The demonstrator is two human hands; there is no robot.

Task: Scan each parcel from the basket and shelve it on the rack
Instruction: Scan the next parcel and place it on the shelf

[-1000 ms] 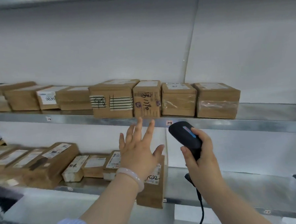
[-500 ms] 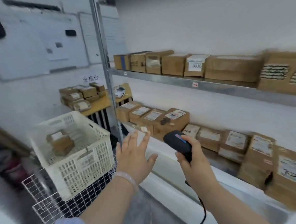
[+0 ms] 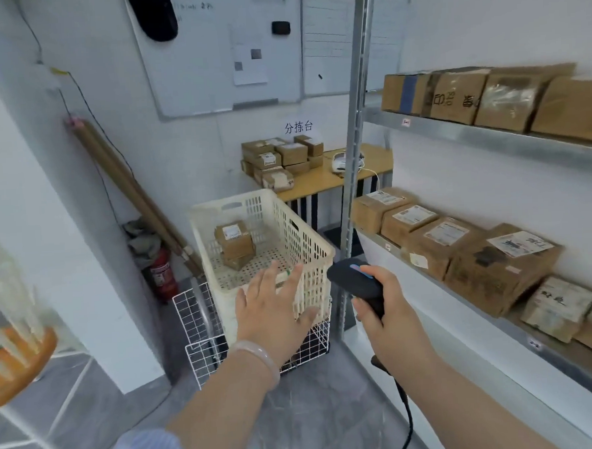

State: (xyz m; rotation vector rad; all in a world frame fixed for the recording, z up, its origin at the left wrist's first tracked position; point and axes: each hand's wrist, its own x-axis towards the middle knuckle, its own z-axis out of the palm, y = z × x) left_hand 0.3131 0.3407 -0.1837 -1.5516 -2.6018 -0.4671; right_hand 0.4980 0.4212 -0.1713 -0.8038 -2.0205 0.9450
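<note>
The left hand (image 3: pixel 275 311) is stretched out flat with its fingers straight and spread, palm down, and holds nothing; in the view it lies over the near rim of the cream plastic basket (image 3: pixel 298 231). A pale bracelet (image 3: pixel 260 355) sits on its wrist. The right hand (image 3: pixel 392 322) grips the handle of a black barcode scanner (image 3: pixel 356 283), fingers curled round it and thumb on top beside a blue strip (its dark cable (image 3: pixel 406 424) hangs below the wrist). The basket rests on a white wire cart (image 3: pixel 197 332), just left of the metal rack (image 3: pixel 352 173). Inside it, well towards the far end, lie small cardboard parcels (image 3: pixel 234 243), the upper one with a white label facing up. On the rack's lower shelf stands a row of labelled boxes (image 3: pixel 460 246), and on the upper shelf more brown boxes (image 3: pixel 486 94), some wrapped in clear tape. Behind the basket a wooden table (image 3: pixel 320 182) carries a pile of further boxes (image 3: pixel 281 158). A red fire extinguisher (image 3: pixel 161 272) stands on the floor against the wall, left of the cart, and a whiteboard (image 3: pixel 210 57) hangs on the wall above.
</note>
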